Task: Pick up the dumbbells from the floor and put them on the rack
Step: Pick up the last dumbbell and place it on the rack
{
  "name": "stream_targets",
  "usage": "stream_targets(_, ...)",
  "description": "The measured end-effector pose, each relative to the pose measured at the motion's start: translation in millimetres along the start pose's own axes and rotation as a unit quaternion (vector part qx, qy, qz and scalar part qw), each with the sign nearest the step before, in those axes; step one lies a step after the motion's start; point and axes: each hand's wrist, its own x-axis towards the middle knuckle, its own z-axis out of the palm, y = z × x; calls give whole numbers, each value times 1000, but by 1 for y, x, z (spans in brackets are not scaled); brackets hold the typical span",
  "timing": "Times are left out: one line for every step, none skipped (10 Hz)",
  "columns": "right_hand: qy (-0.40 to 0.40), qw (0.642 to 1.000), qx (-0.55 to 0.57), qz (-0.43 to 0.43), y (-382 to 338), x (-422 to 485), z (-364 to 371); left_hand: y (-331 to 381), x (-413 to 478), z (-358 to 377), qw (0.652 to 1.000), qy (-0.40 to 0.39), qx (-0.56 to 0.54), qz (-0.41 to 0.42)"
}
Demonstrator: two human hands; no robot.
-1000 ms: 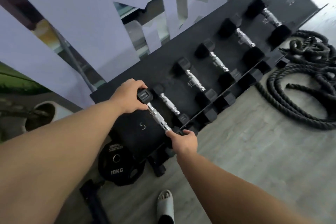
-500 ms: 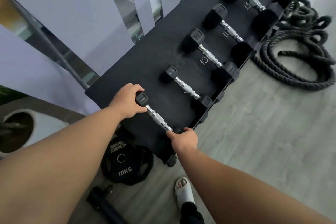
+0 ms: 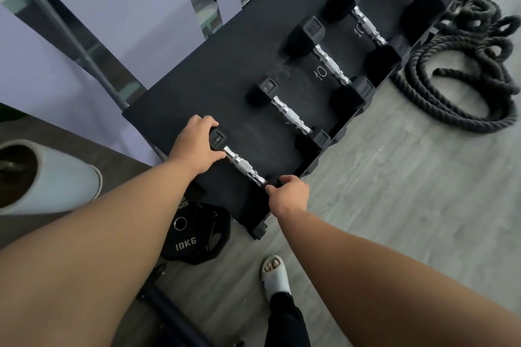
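A small black hex dumbbell with a chrome handle lies at the near end of the black rack shelf. My left hand grips its far head and my right hand grips its near head at the shelf's front lip. Beyond it on the shelf sit several more dumbbells in a row: the nearest one, then a larger one beside a chalked "10", and bigger ones further back.
A 10KG weight plate leans under the rack's near end. A coiled black battle rope lies on the grey floor at right. A white planter stands at left. My sandalled foot and a dark bar are below.
The view has swung toward the rack's near end. Both hands keep hold of the small dumbbell's heads, which now sits at the shelf's near end.
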Motion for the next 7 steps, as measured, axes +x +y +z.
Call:
stream_targets(2,1000,6,-3,1,1,2,-1,-3,3,1000,7,-2,-2)
stream_targets(-11,1000,28,10,4,3,3,-4,-2,4,1000,7,2,12)
stream_targets(-16,999,33,-1,9,6,3,-5,2,3,1000,0,18,20)
stream_targets(-18,1000,13,-14,10,8,1,-6,1,5,1000,5,11,21)
stream_targets(-26,999,9,-22,7,8,-7,-3,-4,6,1000,7,19,10)
stream_targets(-33,999,15,-36,-1,9,-20,8,-2,1,998,-22,61,-9)
stream_targets(-43,997,13,-70,-14,4,-40,20,-8,-10,994,-63,83,-35)
